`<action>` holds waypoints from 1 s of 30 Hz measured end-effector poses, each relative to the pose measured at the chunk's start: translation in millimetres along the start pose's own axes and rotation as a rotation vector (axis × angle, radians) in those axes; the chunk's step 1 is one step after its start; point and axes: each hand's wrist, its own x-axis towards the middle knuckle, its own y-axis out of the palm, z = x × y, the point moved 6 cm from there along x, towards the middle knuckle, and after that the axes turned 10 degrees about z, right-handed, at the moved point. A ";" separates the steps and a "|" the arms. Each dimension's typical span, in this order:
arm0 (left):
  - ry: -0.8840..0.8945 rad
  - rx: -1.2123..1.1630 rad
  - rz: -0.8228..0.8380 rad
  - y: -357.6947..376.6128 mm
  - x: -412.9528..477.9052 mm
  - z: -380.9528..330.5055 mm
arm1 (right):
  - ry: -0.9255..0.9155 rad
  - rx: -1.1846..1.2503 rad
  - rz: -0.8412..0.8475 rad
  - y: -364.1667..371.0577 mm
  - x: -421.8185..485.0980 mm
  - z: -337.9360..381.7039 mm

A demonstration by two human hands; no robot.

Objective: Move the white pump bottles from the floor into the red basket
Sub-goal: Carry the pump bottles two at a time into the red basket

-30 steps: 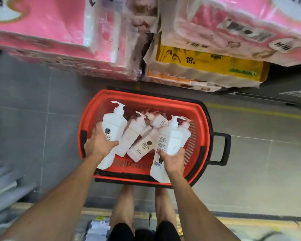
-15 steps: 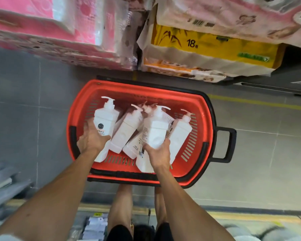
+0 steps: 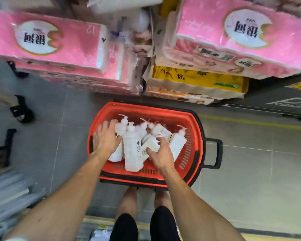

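The red basket (image 3: 163,112) with a black rim stands on the grey floor and holds several white pump bottles. A tall bottle (image 3: 132,152) lies in its middle, and another bottle (image 3: 178,143) leans at the right. My left hand (image 3: 105,139) rests with spread fingers over the leftmost bottle (image 3: 115,156), covering most of it. My right hand (image 3: 162,154) hovers over the basket with its fingers apart, fingertips touching a lying bottle (image 3: 150,146). No bottle is visible on the floor.
Pink tissue packs (image 3: 56,46) and a yellow pack (image 3: 195,79) are stacked just behind the basket. The basket's black handle (image 3: 215,153) sticks out to the right. Another person's sandalled foot (image 3: 21,113) stands at the left. My legs (image 3: 129,202) are below the basket.
Both hands lowered their bottles into the basket. The right hand let go of the tall bottle, which now lies in the middle; the left hand's fingers opened over its bottle.
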 end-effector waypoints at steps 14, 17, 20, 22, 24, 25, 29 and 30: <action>0.409 0.427 -0.056 -123.6 -164.8 -118.0 | -0.125 -0.695 -0.128 -127.7 -186.5 91.0; 0.488 0.447 -0.061 -139.7 -195.1 -136.5 | -0.092 -0.660 -0.185 -146.6 -230.5 87.5; 0.584 0.480 -0.075 -155.5 -220.0 -167.1 | -0.061 -0.630 -0.280 -169.4 -267.9 77.2; 0.653 0.513 -0.078 -163.0 -233.0 -194.4 | -0.024 -0.587 -0.335 -187.4 -286.7 65.9; 0.721 0.563 -0.088 -168.2 -246.6 -228.2 | 0.017 -0.538 -0.373 -208.7 -305.2 49.3; 0.750 0.595 -0.097 -169.1 -253.2 -247.1 | 0.041 -0.515 -0.389 -220.5 -314.7 38.3; 0.890 0.713 -0.099 -158.1 -291.5 -332.0 | 0.159 -0.413 -0.474 -275.3 -355.9 -24.2; 0.934 0.744 -0.106 -150.8 -302.6 -354.7 | 0.192 -0.381 -0.493 -289.4 -367.3 -43.0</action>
